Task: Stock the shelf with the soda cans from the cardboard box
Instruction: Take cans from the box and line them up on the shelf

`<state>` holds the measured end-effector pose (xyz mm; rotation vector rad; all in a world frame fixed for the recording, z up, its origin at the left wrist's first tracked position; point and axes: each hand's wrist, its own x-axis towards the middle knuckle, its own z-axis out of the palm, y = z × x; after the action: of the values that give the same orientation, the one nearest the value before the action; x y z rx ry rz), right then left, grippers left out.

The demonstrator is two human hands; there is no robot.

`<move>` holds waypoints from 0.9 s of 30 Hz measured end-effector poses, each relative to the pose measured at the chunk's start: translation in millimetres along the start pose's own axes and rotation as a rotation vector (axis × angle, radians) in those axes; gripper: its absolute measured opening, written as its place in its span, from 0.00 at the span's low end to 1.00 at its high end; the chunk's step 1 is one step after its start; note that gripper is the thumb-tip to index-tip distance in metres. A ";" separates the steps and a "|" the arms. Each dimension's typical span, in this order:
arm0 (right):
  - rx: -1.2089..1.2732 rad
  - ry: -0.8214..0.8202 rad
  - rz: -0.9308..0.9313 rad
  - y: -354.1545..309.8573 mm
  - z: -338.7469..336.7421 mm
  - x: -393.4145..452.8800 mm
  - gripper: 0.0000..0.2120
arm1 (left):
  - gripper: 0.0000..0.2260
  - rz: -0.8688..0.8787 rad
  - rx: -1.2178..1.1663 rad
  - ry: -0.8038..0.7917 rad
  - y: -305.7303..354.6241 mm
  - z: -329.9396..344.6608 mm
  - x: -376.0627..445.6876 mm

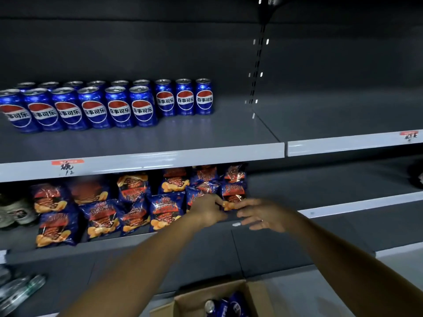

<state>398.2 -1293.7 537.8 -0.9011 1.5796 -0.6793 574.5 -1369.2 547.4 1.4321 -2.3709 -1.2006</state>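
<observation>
Several blue soda cans (pixel 119 106) stand in two rows on the left half of the grey upper shelf (pixel 206 133). A cardboard box (pixel 256 294) sits open at the bottom centre with a few more blue cans (pixel 225 306) inside. My left hand (pixel 207 210) and my right hand (pixel 263 215) are both stretched out in front of the lower shelf, near the rightmost chip bags, well below the cans. Both hands hold nothing, and their fingers are spread.
Several blue and orange chip bags (pixel 137 204) fill the lower shelf. Pale bottles or jars (pixel 16 213) stand at its far left. Plastic bottles (pixel 20 291) lie at bottom left. A slotted upright (pixel 257 65) divides the shelf bays; the right bay (pixel 343 115) holds no goods.
</observation>
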 end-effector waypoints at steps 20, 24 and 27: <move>-0.139 -0.018 0.253 221.6 105.1 124.9 0.10 | 0.19 -0.294 0.098 -0.222 -256.0 173.9 31.1; -0.131 -0.012 0.285 292.2 120.8 168.5 0.10 | 0.21 -0.332 0.122 -0.267 -314.7 234.2 50.3; -0.132 -0.006 0.316 348.2 142.1 199.7 0.08 | 0.21 -0.325 0.216 -0.328 -355.9 279.0 62.4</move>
<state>458.1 -1267.3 117.0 -0.7246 1.7284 -0.3520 655.7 -1345.3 98.8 1.8779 -2.6219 -1.3801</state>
